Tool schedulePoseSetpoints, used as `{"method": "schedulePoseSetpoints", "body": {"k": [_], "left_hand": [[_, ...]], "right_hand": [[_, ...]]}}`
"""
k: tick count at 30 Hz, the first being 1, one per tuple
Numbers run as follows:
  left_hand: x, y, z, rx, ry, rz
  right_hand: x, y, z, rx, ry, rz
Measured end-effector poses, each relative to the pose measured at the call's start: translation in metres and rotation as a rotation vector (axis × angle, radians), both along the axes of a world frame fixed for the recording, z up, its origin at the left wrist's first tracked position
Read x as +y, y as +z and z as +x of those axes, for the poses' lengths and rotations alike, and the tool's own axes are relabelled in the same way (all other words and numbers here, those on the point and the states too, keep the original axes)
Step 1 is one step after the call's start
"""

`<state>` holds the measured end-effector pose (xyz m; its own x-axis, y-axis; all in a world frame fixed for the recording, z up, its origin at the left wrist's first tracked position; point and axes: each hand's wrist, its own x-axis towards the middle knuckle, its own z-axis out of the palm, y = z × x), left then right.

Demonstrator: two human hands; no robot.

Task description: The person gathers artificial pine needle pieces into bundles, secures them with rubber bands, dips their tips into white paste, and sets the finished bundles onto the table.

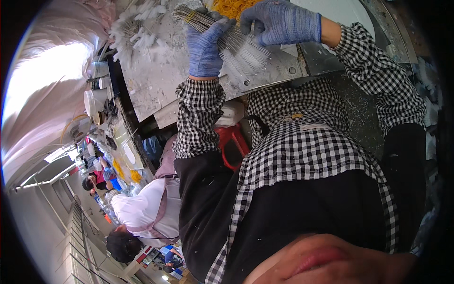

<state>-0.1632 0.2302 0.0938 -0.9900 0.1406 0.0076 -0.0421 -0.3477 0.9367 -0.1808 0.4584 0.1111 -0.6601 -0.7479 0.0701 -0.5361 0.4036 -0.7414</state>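
Note:
My left hand, in a blue knit glove, is closed around a bundle of wire-handled brushes. Their white bristle heads fan out toward the table's near edge, and the twisted wire ends stick out past my fingers on the far left. A yellow rubber band circles those wire ends. Just right of the bundle is my right hand, gloved alike, with its fingers curled in beside the wires. Whatever its fingertips hold, if anything, is hidden. A pile of yellow rubber bands lies between and beyond the hands.
More white-bristled brushes are heaped at the table's far left. The metal worktop is scattered with white debris. A red stool stands below it. To the left, a co-worker in a white top sits close by, near white buckets and a fan.

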Motion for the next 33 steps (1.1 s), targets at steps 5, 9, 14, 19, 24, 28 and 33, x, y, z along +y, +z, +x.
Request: {"method": "schedulePoseSetpoints", "body": {"k": [5,9,14,19,24,28,33], "left_hand": [[-0.004,0.006,-0.004,0.072,-0.096,-0.098],[-0.019,0.005,-0.016,0.145,-0.207,-0.118],[-0.028,0.002,-0.01,0.039,-0.162,-0.139],[-0.032,0.002,-0.017,0.034,-0.202,-0.065],[-0.027,-0.002,-0.016,0.095,-0.221,0.004],[-0.034,-0.008,-0.021,0.117,-0.298,0.113],[-0.034,-0.016,-0.03,0.153,-0.408,0.352]], "right_hand": [[0.009,-0.003,-0.005,0.083,-0.126,-0.035],[0.025,0.028,-0.013,-0.299,-0.077,-0.054],[0.01,0.033,0.005,-0.458,0.077,-0.125],[0.006,0.016,0.01,-0.147,0.044,-0.087],[0.001,0.001,0.007,0.038,-0.071,-0.009],[-0.01,0.005,0.008,0.058,-0.124,-0.03],[-0.019,0.015,0.001,-0.034,-0.047,-0.105]]}}
